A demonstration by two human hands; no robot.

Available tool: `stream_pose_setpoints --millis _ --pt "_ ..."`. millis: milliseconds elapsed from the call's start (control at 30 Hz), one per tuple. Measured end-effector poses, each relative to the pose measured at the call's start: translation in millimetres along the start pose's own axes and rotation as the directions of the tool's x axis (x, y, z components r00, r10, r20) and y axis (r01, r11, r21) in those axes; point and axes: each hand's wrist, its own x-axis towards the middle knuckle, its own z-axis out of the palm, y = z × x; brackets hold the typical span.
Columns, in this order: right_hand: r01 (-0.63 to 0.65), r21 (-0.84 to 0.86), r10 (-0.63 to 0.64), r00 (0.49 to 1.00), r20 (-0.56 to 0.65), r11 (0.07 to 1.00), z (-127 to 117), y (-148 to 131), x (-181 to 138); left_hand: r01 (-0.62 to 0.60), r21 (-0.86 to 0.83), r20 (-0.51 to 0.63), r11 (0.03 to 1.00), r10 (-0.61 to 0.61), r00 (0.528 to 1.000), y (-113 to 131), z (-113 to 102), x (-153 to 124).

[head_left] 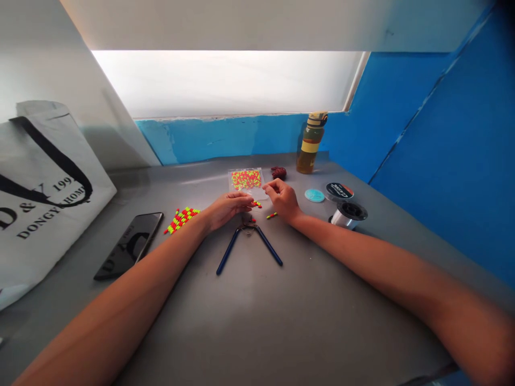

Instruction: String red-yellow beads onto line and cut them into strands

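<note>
Logging the left hand [229, 210] and right hand [282, 199] curled just beside the clear plastic bag [260, 188] of neon beads [245, 180], we cannot tell if they pinch anything; these tiny, light, slippery beads want fingertip hold, like the short bead strip [271, 215] near the bag.

The beads [246, 180] in the clear packet [262, 187] were neon red-orange and yellow-green, and the strung row [181, 220] alternated those two colours. The pliers [228, 251] had dark blue handles. The tote bag [44, 214] was white with black lettering.
</note>
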Motion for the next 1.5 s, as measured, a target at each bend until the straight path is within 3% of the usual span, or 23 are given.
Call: stream_pose_setpoints --millis 267,500,567,667,733,833,1067,1267,1400,1500 --pt "-0.018 -0.019 0.017 0.999 -0.044 1.0 -2 -1 1 -0.003 0.047 -0.067 0.999 0.006 0.998 6 10 -5" --pt "0.245 -0.048 -0.249 0.962 -0.115 0.968 -5 -11 -2 -0.123 0.185 -0.142 0.975 0.15 0.978 27 17 -7" --pt "0.297 -0.056 -0.302 0.947 -0.114 0.953 -5 -16 -4 -0.144 0.249 -0.243 0.958 0.206 0.948 33 14 -7" --pt "0.358 -0.069 -0.363 0.928 -0.087 0.931 -4 -22 -8 -0.145 0.4 -0.42 0.905 0.322 0.849 39 11 -10" --pt "0.39 -0.07 -0.394 0.916 -0.07 0.918 -4 -26 -9 -0.098 0.501 -0.462 0.86 0.362 0.809 43 11 -11" --pt "0.425 -0.048 -0.428 0.901 -0.07 0.904 -4 -28 -10 -0.074 0.532 -0.452 0.843 0.357 0.818 46 14 -12" --pt "0.419 -0.07 -0.423 0.904 -0.058 0.905 -6 -27 -8 -0.19 0.315 -0.403 0.93 0.312 0.86 43 21 -9" --pt "0.43 -0.078 -0.434 0.9 -0.048 0.9 -5 -30 -9 -0.196 0.414 -0.3 0.889 0.337 0.893 45 21 -13" --pt "0.43 -0.091 -0.435 0.899 -0.047 0.898 -6 -31 -8 -0.252 0.303 -0.303 0.919 0.343 0.889 47 31 -11" --pt "0.443 -0.109 -0.451 0.891 -0.055 0.89 -8 -31 -6 -0.23 0.259 -0.217 0.938 0.289 0.932 47 35 -11"
